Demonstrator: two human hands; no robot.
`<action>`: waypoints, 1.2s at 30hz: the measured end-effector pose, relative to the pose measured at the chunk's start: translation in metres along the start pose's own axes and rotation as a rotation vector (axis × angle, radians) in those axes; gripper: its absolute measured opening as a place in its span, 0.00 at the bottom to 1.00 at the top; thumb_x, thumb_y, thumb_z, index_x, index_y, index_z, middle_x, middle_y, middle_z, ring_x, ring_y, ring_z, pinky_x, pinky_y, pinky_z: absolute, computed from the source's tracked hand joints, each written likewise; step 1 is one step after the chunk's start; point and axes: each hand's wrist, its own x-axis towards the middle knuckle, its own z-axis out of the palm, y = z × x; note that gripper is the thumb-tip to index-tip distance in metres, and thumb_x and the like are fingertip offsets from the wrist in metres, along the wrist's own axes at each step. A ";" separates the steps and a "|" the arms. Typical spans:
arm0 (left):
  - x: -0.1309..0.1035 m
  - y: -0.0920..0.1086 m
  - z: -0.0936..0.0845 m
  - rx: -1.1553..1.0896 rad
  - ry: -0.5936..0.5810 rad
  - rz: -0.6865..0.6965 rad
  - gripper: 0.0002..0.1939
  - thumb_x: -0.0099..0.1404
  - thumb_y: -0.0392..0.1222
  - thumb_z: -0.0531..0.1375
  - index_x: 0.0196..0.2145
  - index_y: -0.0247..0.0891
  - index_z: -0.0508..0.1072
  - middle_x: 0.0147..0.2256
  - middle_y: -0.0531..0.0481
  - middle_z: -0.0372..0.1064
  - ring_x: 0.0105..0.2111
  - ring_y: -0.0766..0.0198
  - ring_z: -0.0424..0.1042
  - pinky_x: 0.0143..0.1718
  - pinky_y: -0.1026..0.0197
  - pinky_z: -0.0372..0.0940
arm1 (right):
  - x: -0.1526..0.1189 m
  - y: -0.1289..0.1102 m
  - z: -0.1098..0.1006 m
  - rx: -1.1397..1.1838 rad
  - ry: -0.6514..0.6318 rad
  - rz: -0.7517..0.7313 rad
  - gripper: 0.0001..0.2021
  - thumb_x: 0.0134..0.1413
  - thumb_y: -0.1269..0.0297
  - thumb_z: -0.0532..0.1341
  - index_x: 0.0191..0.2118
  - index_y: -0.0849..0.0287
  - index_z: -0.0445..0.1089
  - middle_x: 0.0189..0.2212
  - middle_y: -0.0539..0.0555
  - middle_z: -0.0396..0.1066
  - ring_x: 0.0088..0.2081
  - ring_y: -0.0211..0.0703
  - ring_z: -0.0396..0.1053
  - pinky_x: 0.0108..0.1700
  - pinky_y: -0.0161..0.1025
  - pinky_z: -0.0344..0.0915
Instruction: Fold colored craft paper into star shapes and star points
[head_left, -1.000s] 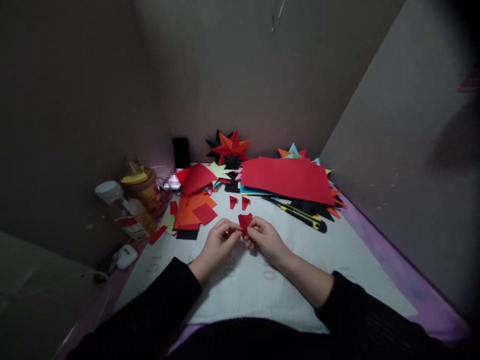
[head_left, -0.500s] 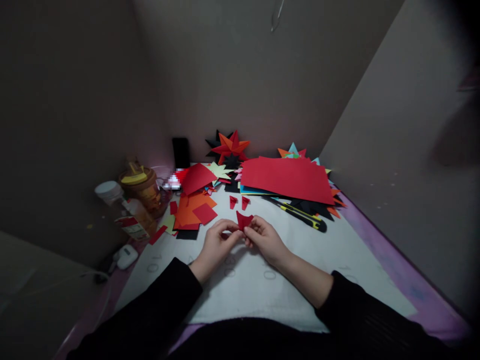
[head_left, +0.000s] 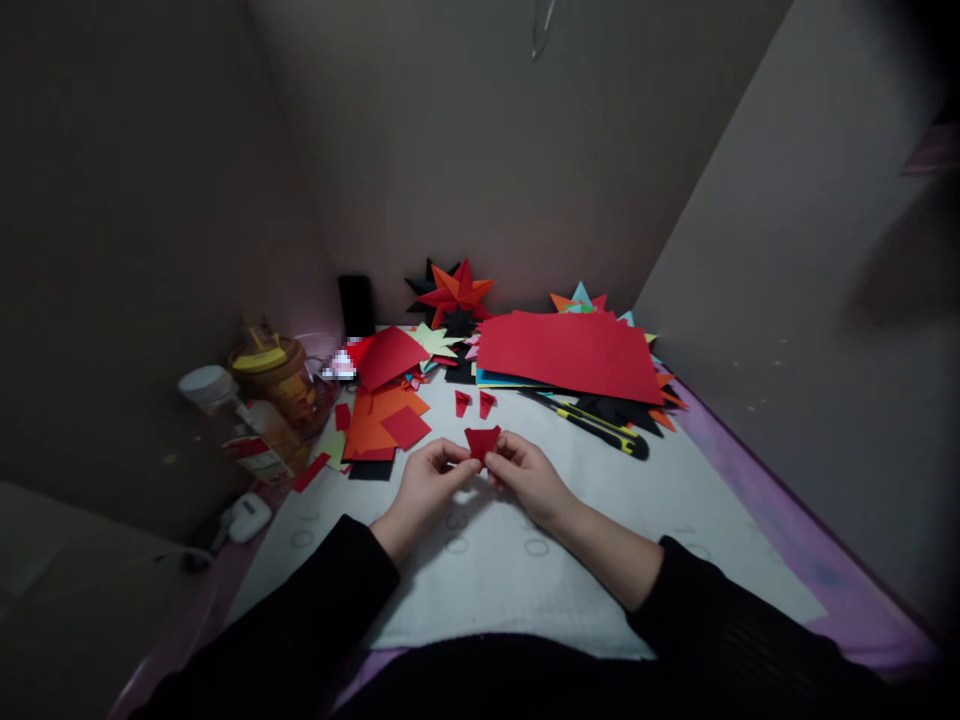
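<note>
A small folded red paper piece [head_left: 482, 443] is pinched between my two hands above the white mat [head_left: 555, 590]. My left hand [head_left: 431, 485] grips its lower left corner between thumb and fingers. On its right side, the thumb and fingers of my right hand [head_left: 531, 478] are closed on the same piece. Just beyond it, two small folded red pieces [head_left: 463, 403] [head_left: 487, 404] lie side by side on the mat.
Behind to the right lie a large red sheet [head_left: 566, 350] and a yellow-black cutter [head_left: 604, 430]. Orange and red paper squares [head_left: 375, 420] are at left, near a bottle [head_left: 255, 430], a brown cup [head_left: 277, 375] and a white case [head_left: 247, 517]. Paper stars [head_left: 457, 290] stand behind.
The red piece in my hands has turned, so its wide edge now faces away from me more evenly. The whole view has shifted slightly.
</note>
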 end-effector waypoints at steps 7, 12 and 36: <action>0.001 0.000 0.002 -0.121 -0.060 -0.069 0.13 0.51 0.41 0.67 0.33 0.35 0.69 0.26 0.51 0.70 0.25 0.68 0.68 0.29 0.65 0.61 | 0.000 0.000 0.001 -0.062 -0.034 -0.012 0.12 0.48 0.55 0.61 0.27 0.59 0.62 0.20 0.46 0.63 0.21 0.33 0.58 0.24 0.32 0.54; 0.001 -0.001 0.003 -0.138 -0.006 -0.083 0.12 0.51 0.40 0.66 0.25 0.35 0.65 0.21 0.55 0.65 0.22 0.71 0.64 0.25 0.67 0.56 | 0.000 0.002 0.003 -0.165 -0.029 -0.015 0.11 0.48 0.58 0.60 0.25 0.57 0.60 0.18 0.44 0.59 0.20 0.34 0.56 0.23 0.32 0.52; 0.010 -0.003 -0.010 -0.039 0.258 0.065 0.11 0.56 0.46 0.62 0.33 0.37 0.68 0.31 0.52 0.68 0.29 0.69 0.66 0.28 0.68 0.60 | -0.002 -0.003 -0.001 -0.505 -0.047 -0.032 0.09 0.48 0.64 0.56 0.22 0.58 0.58 0.19 0.45 0.57 0.23 0.35 0.53 0.26 0.33 0.51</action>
